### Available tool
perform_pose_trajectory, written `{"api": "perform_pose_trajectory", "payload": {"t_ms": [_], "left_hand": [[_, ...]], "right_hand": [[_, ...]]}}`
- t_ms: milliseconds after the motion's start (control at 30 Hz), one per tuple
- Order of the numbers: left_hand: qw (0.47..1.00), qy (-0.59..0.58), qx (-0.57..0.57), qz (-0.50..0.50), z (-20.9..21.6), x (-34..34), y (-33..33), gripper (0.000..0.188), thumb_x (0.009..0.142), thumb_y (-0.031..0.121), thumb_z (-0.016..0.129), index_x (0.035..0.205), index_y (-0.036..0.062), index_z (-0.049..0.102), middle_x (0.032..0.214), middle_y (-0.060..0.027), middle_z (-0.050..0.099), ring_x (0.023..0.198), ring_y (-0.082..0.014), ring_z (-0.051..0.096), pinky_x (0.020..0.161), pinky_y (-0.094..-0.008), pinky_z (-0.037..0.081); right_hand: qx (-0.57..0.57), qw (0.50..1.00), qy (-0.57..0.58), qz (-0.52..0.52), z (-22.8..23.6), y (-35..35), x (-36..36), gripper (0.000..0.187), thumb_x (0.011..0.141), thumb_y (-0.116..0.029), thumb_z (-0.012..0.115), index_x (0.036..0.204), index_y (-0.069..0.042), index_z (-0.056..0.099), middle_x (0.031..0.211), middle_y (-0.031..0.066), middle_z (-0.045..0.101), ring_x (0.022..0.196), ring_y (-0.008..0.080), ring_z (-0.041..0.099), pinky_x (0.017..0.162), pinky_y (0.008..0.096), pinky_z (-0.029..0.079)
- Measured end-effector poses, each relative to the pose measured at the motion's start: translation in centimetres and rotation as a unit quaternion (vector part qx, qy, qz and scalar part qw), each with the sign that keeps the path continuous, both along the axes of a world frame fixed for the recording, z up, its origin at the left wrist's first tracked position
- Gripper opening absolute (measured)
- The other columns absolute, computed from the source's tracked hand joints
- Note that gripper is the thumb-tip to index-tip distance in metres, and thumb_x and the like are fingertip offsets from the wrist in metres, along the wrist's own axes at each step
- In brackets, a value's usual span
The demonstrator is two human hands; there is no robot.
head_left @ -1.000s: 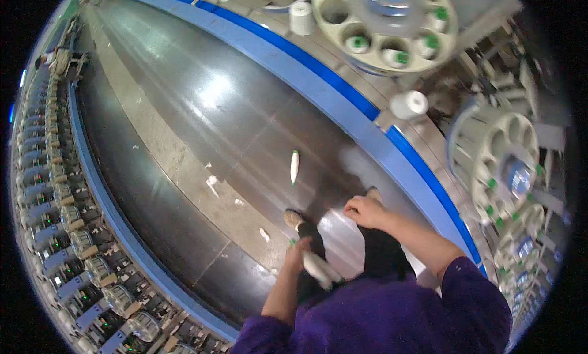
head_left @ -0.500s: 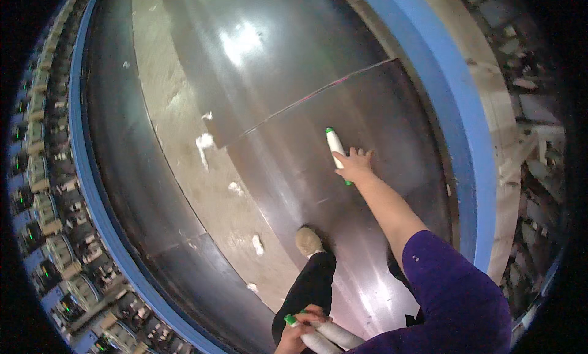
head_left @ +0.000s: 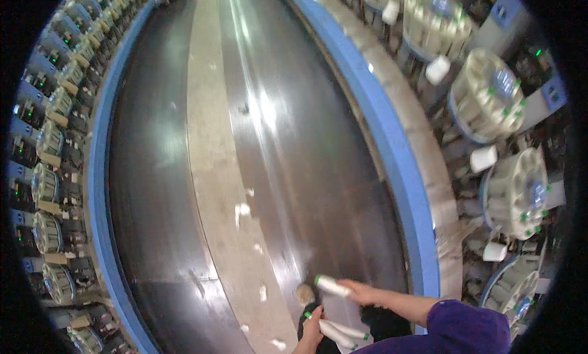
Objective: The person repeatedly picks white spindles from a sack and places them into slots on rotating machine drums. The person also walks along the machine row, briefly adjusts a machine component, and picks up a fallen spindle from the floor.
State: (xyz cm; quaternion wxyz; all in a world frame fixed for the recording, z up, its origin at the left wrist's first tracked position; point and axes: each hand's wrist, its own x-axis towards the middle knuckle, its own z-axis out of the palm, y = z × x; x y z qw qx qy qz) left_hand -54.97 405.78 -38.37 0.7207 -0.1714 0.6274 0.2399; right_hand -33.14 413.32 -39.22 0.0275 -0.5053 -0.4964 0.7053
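Observation:
My right hand [head_left: 361, 292] is closed round the lower end of a white yarn bobbin [head_left: 333, 286] with a green tip. The bobbin is held tilted above the dark floor. Just below it, my left hand [head_left: 313, 326] grips yarn bobbins [head_left: 339, 333] against my body. At least two white bobbins with green ends lie there side by side. The lower part of this bundle is partly hidden at the picture's bottom edge. My shoe [head_left: 305, 293] shows beyond the left hand.
Along the right runs a blue rail [head_left: 392, 152], with machines carrying round bobbin magazines [head_left: 514, 195] behind it. Another row of machines [head_left: 49, 182] stands behind the left blue rail [head_left: 101, 207]. White fluff tufts [head_left: 243, 210] lie on the pale floor strip [head_left: 211, 127].
My right hand has picked up the bobbin from the floor and brought it back towards my left hand. The view has lifted to show more of the aisle and the right-hand machines.

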Motion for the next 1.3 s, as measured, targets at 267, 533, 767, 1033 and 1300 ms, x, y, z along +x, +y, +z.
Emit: {"api": "perform_pose_trajectory", "payload": {"t_ms": [267, 533, 767, 1033, 1300], "left_hand": [[0.970, -0.096, 0.202, -0.098, 14.6, 2.2, 30.0, 0.031, 0.087, 0.026, 0.058, 0.106, 0.0018, 0.052, 0.095, -0.0131, 0.056, 0.088, -0.0278, 0.057, 0.079, -0.0437, 0.049], [0.887, -0.097, 0.445, 0.080, 32.5, 6.8, 62.7, 0.042, 0.086, 0.025, 0.056, 0.117, -0.0006, 0.045, 0.110, -0.0154, 0.054, 0.103, -0.0292, 0.053, 0.092, -0.0434, 0.043], [0.863, -0.210, 0.456, 0.051, 39.5, 10.8, 79.6, 0.049, 0.083, 0.028, 0.063, 0.119, 0.0013, 0.044, 0.114, -0.0164, 0.053, 0.107, -0.0297, 0.051, 0.095, -0.0436, 0.040], [0.832, -0.170, 0.475, -0.233, 40.9, 14.0, 100.7, 0.029, 0.080, 0.022, 0.067, 0.099, 0.0026, 0.058, 0.083, -0.0039, 0.057, 0.071, -0.0130, 0.056, 0.066, -0.0333, 0.053], [0.785, -0.215, 0.387, -0.433, 41.0, 21.5, 112.1, 0.037, 0.079, 0.029, 0.070, 0.096, -0.0015, 0.057, 0.083, -0.0070, 0.059, 0.067, -0.0155, 0.058, 0.058, -0.0318, 0.051]], "right_hand": [[0.068, 0.994, -0.033, -0.081, 22.6, 18.3, 0.9, 0.056, 0.087, -0.030, 0.050, 0.134, -0.005, 0.032, 0.120, 0.0171, 0.051, 0.111, 0.0262, 0.051, 0.093, 0.0372, 0.040], [0.183, 0.844, 0.160, -0.478, 34.1, 42.7, 16.4, 0.016, 0.084, -0.012, 0.047, 0.069, -0.009, 0.051, 0.095, 0.0055, 0.060, 0.084, 0.0213, 0.055, 0.078, 0.0353, 0.046], [0.297, 0.848, 0.055, -0.435, 43.9, 63.6, 16.6, 0.029, 0.089, -0.028, 0.051, 0.110, -0.009, 0.056, 0.089, 0.0038, 0.060, 0.063, 0.0042, 0.046, 0.054, 0.0199, 0.039], [0.031, 0.806, 0.227, -0.546, 41.2, 79.2, 9.7, 0.048, 0.095, -0.046, 0.036, 0.110, -0.004, 0.054, 0.064, 0.0004, 0.051, 0.041, 0.0047, 0.022, 0.039, 0.0217, 0.019], [0.063, 0.800, 0.291, -0.522, 42.5, 88.5, 11.3, 0.058, 0.095, -0.053, 0.023, 0.112, -0.005, 0.050, 0.057, -0.0007, 0.044, 0.040, 0.0057, 0.030, 0.037, 0.0218, 0.021]]}}
